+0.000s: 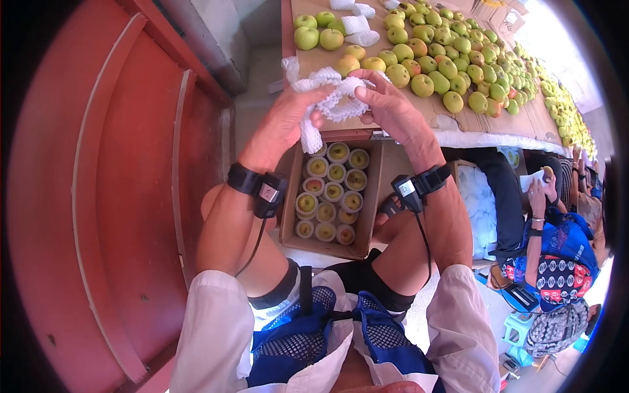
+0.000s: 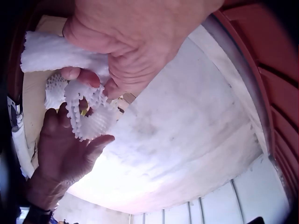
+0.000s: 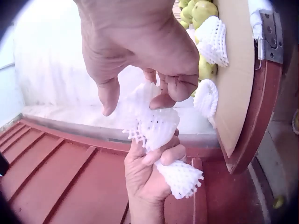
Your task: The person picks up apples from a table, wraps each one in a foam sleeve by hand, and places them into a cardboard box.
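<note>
Both hands [image 1: 283,119] [image 1: 397,112] on foam netting [image 2: 96,123]

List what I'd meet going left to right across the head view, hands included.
Red panelling → left hand → white foam netting between the hands → right hand → white material in a box beyond that arm → blue fabric.

No text can be read; marks on the left camera's label [image 1: 268,192] and right camera's label [image 1: 407,187] cannot be made out.
</note>
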Available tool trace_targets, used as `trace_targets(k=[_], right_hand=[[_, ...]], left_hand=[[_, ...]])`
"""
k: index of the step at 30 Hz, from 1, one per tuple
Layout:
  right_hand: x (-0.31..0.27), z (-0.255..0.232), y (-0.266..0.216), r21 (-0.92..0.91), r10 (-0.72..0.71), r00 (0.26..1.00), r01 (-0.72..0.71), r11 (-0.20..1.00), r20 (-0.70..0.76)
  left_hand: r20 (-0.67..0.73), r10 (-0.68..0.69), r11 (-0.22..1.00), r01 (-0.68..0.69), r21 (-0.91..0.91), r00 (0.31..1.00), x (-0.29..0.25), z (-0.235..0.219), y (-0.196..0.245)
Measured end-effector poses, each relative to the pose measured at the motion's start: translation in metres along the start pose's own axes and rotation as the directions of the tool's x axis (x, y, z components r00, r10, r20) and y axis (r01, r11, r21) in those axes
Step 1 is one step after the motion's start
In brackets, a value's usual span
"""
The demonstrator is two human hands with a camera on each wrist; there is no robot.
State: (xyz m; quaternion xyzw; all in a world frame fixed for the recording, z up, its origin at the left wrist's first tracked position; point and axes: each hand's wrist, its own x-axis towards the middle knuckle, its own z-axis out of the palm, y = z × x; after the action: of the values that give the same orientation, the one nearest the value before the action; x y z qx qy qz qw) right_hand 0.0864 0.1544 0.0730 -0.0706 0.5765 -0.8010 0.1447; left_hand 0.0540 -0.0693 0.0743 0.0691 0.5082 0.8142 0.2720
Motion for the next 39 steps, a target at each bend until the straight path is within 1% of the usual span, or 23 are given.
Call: trace_targets(k=[1,4,7,10,13,14,16,18,19,22,25,28,31,34,37,39], right_hand=[[-0.001,0.001,-0.001,-0.052,-0.004,1.000,0.003,0.999,-0.006],[0.001,0.004,-0.001,-0.116,-0.013,0.996,0.002,0.993,-0.091],[0.005,-0.002,0.001,-0.161,-0.014,0.992,-0.007,0.987,-0.129],[0.008,-0.007,0.006,-0.150,-0.005,0.992,-0.014,0.989,-0.129],[0.006,-0.003,0.004,-0.191,-0.013,0.987,-0.019,0.981,-0.162],[0.003,0.001,0.002,-0.259,-0.049,0.987,0.008,0.966,-0.153],[-0.001,0.008,-0.002,-0.391,-0.121,0.985,0.063,0.918,-0.126],[0.004,0.009,0.012,-0.551,-0.220,0.963,0.102,0.828,-0.153],[0.006,0.011,0.015,-0.625,-0.272,0.949,0.116,0.772,-0.160],[0.004,0.013,0.019,-0.817,-0.404,0.912,0.181,0.548,-0.069],[0.004,0.011,0.018,-0.819,-0.445,0.895,0.224,0.529,-0.043],[0.007,0.007,0.022,-0.674,-0.364,0.916,0.163,0.721,-0.168],[0.005,0.006,0.013,-0.615,-0.243,0.940,0.046,0.787,-0.240],[0.006,0.002,0.011,-0.470,-0.187,0.942,0.036,0.882,-0.280],[0.009,-0.002,0.018,-0.165,-0.128,0.934,0.076,0.983,-0.335],[0.014,-0.007,0.022,0.085,-0.093,0.955,0.121,0.989,-0.281]], left_hand=[[-0.015,0.000,1.000,0.000,0.007,1.000,0.000,0.002,0.000],[-0.009,0.021,0.998,-0.021,0.056,1.000,-0.005,0.006,0.001],[0.011,0.050,0.989,-0.051,0.140,0.999,-0.003,0.005,-0.002],[0.016,0.090,0.978,-0.091,0.186,0.996,-0.001,0.000,-0.006],[-0.009,0.102,0.976,-0.098,0.196,0.995,-0.001,-0.001,-0.006],[-0.020,0.108,0.973,-0.101,0.206,0.994,0.000,-0.001,-0.006],[-0.042,0.121,0.968,-0.108,0.227,0.992,-0.001,-0.002,-0.005],[-0.069,0.138,0.962,-0.117,0.245,0.988,-0.003,-0.001,-0.005],[-0.081,0.146,0.959,-0.121,0.255,0.986,-0.004,0.000,-0.005],[-0.096,0.141,0.951,-0.108,0.290,0.985,-0.005,0.001,-0.004],[-0.101,0.121,0.933,-0.078,0.351,0.988,-0.003,-0.001,-0.005],[-0.116,0.111,0.896,-0.048,0.442,0.987,-0.003,0.000,-0.004],[-0.101,0.100,0.883,-0.042,0.467,0.990,-0.004,0.000,-0.002],[-0.043,0.098,0.874,-0.065,0.482,0.994,-0.004,-0.002,-0.002],[-0.061,0.063,0.889,-0.028,0.457,0.996,-0.006,0.000,-0.003],[0.004,0.044,0.920,-0.042,0.390,0.999,-0.006,-0.002,-0.004]])
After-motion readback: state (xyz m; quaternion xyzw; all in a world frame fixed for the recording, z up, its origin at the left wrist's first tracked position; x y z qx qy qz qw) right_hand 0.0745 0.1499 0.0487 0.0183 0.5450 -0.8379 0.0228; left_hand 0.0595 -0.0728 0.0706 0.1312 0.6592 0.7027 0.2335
